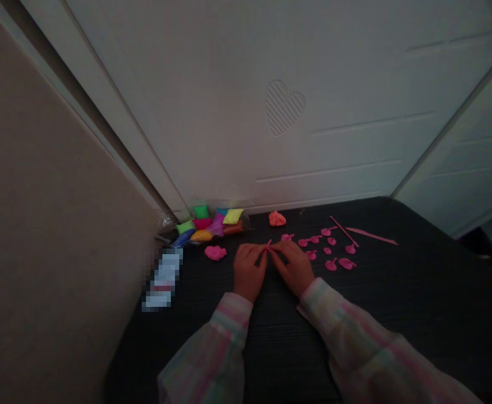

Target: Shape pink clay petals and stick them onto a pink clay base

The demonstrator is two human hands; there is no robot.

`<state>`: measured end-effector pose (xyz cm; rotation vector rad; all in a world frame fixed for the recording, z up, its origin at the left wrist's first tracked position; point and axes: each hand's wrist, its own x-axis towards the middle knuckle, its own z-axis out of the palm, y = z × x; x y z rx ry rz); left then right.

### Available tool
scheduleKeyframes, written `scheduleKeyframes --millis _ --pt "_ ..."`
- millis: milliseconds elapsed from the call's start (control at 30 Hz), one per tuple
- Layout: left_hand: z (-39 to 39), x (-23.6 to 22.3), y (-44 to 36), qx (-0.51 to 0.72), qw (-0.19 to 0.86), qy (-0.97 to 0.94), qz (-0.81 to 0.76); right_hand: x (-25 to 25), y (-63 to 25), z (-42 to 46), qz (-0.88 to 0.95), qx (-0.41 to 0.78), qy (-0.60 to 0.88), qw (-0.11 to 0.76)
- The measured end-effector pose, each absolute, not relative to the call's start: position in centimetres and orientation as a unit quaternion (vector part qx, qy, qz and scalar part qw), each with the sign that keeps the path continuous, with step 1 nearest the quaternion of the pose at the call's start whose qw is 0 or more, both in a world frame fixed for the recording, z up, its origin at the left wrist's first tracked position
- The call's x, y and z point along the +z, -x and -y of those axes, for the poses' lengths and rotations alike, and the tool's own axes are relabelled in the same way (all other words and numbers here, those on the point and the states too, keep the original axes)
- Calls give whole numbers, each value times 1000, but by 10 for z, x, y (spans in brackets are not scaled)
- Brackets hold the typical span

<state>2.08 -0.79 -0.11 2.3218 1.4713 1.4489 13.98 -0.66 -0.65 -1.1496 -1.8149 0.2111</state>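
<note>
Both hands meet over the dark table, pinching a small bit of pink modelling clay [268, 245] between the fingertips. My left hand [248, 269] grips it from the left, and my right hand [293, 266] from the right. Its exact shape is mostly covered by the fingers. Left of my left hand lies a pink clay lump [215, 253]. Several small pink clay pieces [331, 264], flattened with short stems, are scattered to the right of my right hand. An orange clay lump [276, 219] sits beyond the hands.
Clear bags of coloured clay packets [217, 224] lie at the back left, against the white panel [212, 112]. A thin pink stick [344, 231] and a flat pinkish strip [372, 235] rest at the back right of the black table [418, 303]. A blurred-out pale item [164, 279] is at the left edge.
</note>
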Motion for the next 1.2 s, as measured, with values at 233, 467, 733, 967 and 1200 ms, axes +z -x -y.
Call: scheduleKeyframes --millis 233,467,733,967,1200 --pt "7 1 -20 473 9 -735 -486 -2 -139 9 683 219 474 511" --pt "7 3 -19 478 98 -705 -514 -10 -139 -3 449 584 419 530" --pt "1 -9 -20 467 270 -625 -564 -5 -137 -2 344 706 371 495" --pt "1 -7 -21 483 306 -594 -566 -2 -137 -1 416 658 398 486" --pt "2 -7 -20 492 292 -610 -548 2 -138 3 564 477 481 472"
